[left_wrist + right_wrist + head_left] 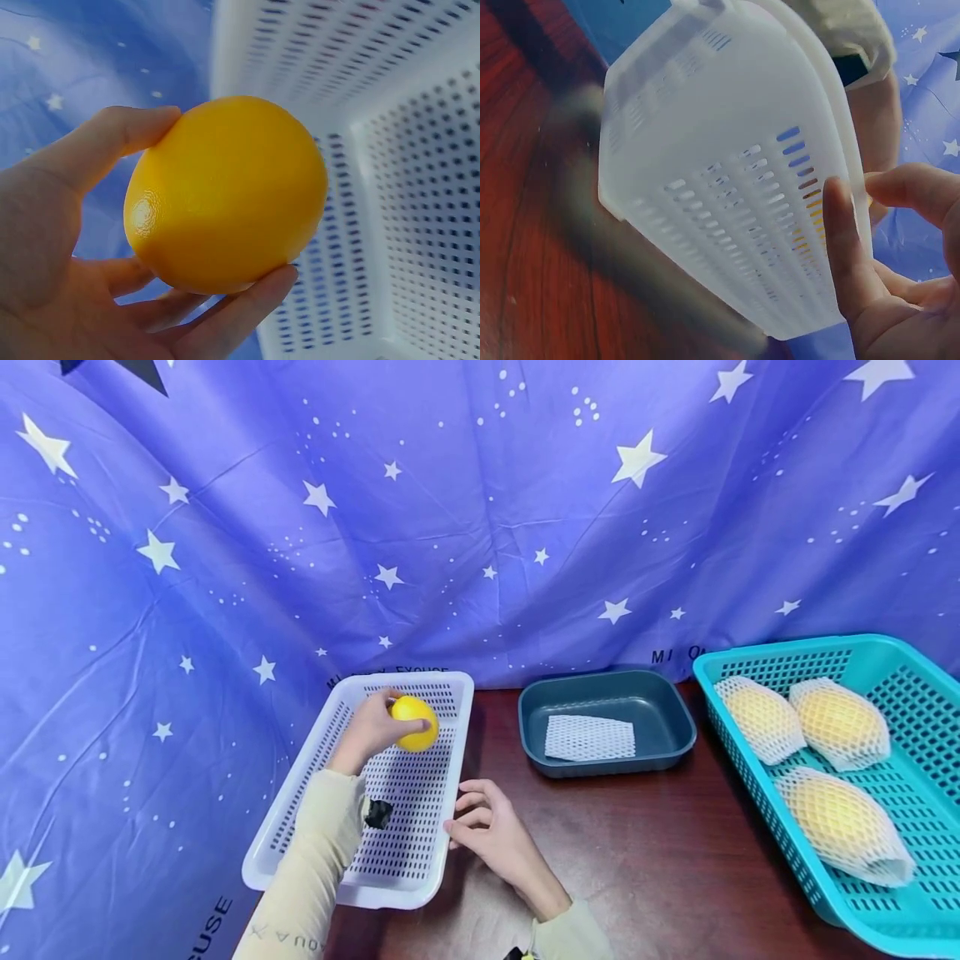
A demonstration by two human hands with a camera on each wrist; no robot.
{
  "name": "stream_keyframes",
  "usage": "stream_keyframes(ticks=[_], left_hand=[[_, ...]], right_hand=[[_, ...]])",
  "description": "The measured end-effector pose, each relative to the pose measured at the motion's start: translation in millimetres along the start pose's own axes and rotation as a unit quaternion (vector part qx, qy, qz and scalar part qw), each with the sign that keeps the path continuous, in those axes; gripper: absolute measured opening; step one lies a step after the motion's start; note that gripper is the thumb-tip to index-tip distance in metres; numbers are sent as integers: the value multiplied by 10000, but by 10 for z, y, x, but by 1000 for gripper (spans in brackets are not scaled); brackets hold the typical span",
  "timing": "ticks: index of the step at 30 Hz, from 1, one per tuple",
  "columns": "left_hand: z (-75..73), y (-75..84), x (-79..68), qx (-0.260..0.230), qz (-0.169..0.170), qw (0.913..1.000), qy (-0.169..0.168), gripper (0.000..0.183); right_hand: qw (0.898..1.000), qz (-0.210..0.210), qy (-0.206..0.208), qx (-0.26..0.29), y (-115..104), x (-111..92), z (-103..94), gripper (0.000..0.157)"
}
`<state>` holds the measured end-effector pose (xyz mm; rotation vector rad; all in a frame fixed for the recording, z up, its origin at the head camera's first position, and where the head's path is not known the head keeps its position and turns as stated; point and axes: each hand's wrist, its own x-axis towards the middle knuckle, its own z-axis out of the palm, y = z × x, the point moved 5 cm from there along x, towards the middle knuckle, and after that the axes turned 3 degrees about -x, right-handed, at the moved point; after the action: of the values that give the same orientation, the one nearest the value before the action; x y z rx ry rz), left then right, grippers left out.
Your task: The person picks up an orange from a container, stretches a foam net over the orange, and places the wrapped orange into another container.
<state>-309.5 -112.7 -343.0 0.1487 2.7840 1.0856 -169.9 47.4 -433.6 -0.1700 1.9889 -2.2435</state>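
Note:
My left hand (375,725) holds a yellow citrus fruit (415,723) over the white basket (408,897). In the left wrist view, the thumb and fingertips press opposite sides of the glossy fruit (229,195), which has no net on it. At the basket's right side, my right hand (491,831) pinches the rim, as the right wrist view shows one digit against the outer wall (727,120) and another at the edge. A white foam net sleeve (588,738) lies in a dark blue-grey tray (540,769) to the right of the basket.
A teal basket (795,852) stands at the far right. It holds three yellow fruits in white foam nets, one of them a net-wrapped fruit (843,822) nearest the front. Behind the brown table (637,843) hangs a blue star-patterned cloth (450,527), which also runs along the left.

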Motion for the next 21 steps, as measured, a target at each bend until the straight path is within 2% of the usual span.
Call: stream_keyframes(ticks=[6, 11, 16, 21], left_hand=[[-86, 237, -155, -10, 489, 9986, 208, 71], [-86, 441, -274, 15, 705, 9973, 199, 71], [-52, 597, -396, 85, 898, 9958, 125, 69], [20, 674, -503, 287, 1176, 9926, 132, 65]], right_hand=[[9974, -173, 451, -533, -39, -3, -93, 56], [9925, -437, 845, -769, -104, -14, -196, 53], [9798, -909, 1259, -1256, -170, -21, -255, 54], [9664, -1384, 1503, -1557, -241, -41, -282, 59]])
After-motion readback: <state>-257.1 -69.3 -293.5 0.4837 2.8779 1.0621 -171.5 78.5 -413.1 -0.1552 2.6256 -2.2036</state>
